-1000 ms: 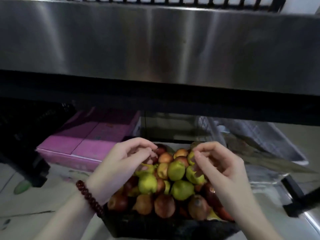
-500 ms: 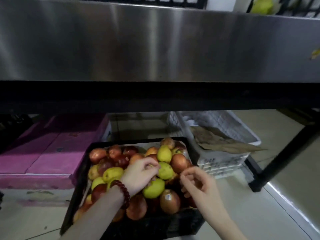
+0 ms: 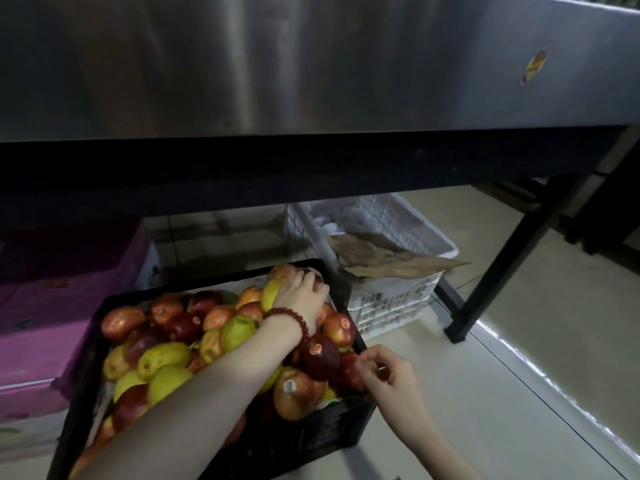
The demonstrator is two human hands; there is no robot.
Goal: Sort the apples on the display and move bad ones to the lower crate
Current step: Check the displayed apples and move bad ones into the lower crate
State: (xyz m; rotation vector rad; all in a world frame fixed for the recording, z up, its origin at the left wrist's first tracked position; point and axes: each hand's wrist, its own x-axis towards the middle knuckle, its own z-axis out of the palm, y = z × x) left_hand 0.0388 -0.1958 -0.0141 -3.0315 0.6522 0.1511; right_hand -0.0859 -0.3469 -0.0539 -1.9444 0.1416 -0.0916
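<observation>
The black plastic crate (image 3: 304,441) is sitting on the floor under the steel display counter (image 3: 311,64), heaped with red apples and yellow-green fruit, and this is where the rejects are landing. The left hand (image 3: 300,292), with a red bead bracelet (image 3: 294,320) on its wrist, is reaching across the heap to the far right corner, its fingers curling over a reddish apple (image 3: 282,271) there; whether it is setting that apple down or only steadying it, I cannot tell. The right hand (image 3: 388,374) is working at the crate's near right edge, fingertips drawn together on a dark red apple (image 3: 349,372) beside a stickered one (image 3: 320,355). Since the pile is already rising above the rim, each fruit probably wants to be seated in a hollow between neighbours and let go only once it is resting, so none rolls off onto the tiles. Just beside the crate are standing a white slatted crate (image 3: 391,299) holding brown paper (image 3: 381,254), and, to the left, purple boxes (image 3: 45,327).
</observation>
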